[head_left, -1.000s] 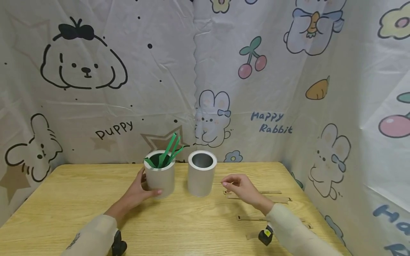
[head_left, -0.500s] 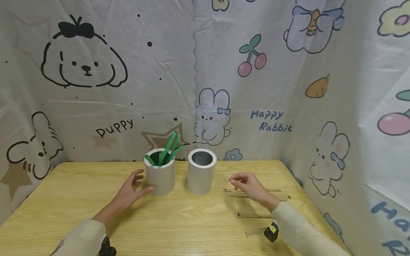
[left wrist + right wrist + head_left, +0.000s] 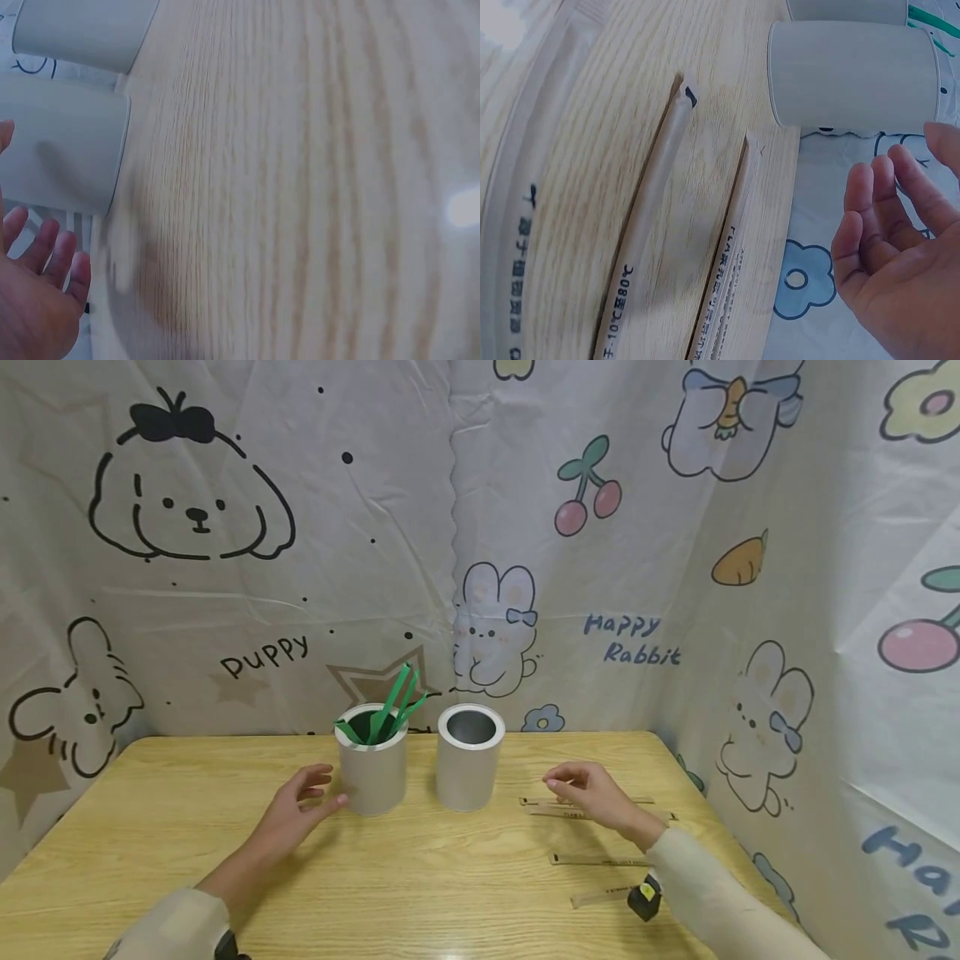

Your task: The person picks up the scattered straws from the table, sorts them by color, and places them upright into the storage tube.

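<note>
My left hand (image 3: pixel 300 806) stands just left of a pale grey cylindrical container (image 3: pixel 373 777), fingers loosely bent and thumb pointing at its side. Several green sticks (image 3: pixel 390 706) poke up out of that container. In the left wrist view the fingers (image 3: pixel 56 259) hang near the container wall (image 3: pixel 60 142) with nothing in them. My right hand (image 3: pixel 596 793) hovers over thin paper-wrapped straws (image 3: pixel 615 860), its fingers loosely curled. In the right wrist view its palm shows bare, beside the wrapped straws (image 3: pixel 649 195). A second grey container (image 3: pixel 468 777), with a dark inside, stands between the hands.
Several wrapped straws lie roughly sideways on the right part of the wooden table (image 3: pixel 420 885). A patterned cloth (image 3: pixel 525 527) hangs right behind the table and along its right side. Both containers stand near the back edge.
My left hand has let go of the container with the green sticks and drawn back left. My right hand has moved a little to the right, away from the second container.
</note>
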Demonstrator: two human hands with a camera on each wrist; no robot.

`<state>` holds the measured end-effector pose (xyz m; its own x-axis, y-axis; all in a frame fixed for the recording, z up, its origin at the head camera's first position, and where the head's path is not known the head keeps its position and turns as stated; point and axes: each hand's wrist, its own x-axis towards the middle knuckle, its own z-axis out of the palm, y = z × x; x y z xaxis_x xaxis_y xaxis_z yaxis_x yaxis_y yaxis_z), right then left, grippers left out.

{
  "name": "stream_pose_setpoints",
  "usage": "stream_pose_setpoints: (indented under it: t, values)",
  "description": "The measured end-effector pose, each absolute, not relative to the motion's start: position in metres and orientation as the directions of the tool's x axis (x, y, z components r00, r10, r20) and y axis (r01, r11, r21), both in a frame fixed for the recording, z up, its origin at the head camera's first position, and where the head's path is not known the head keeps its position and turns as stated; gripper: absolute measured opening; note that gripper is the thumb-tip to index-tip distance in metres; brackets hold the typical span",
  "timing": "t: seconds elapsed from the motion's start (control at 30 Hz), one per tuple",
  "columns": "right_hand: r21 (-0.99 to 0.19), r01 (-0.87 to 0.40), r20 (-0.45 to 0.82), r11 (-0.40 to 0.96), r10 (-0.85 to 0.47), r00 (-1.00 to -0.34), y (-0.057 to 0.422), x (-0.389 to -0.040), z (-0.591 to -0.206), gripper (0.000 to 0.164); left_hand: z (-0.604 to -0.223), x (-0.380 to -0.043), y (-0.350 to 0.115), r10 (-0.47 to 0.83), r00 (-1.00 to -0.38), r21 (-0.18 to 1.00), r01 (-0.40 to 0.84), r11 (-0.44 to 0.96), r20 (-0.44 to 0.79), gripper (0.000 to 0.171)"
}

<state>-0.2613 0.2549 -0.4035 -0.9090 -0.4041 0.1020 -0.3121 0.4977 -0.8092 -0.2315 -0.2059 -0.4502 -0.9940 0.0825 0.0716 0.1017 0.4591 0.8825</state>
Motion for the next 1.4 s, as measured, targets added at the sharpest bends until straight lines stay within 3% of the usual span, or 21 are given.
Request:
stream_pose_setpoints:
  t: [0.37, 1.0, 1.4]
  values:
    - [-0.797, -0.326, 0.089, 0.509, -0.434, -0.897, 0.263, -0.264, -0.411, 0.036, -0.451, -0.217, -0.197, 0.101, -0.986, 0.884, 0.162, 0.438, 0.131, 0.06]
    - [-0.761, -0.253, 0.036, 0.597, -0.351, -0.936, 0.288, -0.271, -0.418, 0.04, -0.453, -0.208, -0.165, 0.182, -0.973, 0.896, 0.203, 0.394, 0.141, 0.046]
    - [-0.739, -0.244, 0.029, 0.628, -0.332, -0.943, 0.301, -0.276, -0.425, 0.04, -0.45, -0.21, -0.131, 0.22, -0.966, 0.915, 0.205, 0.347, 0.133, 0.051]
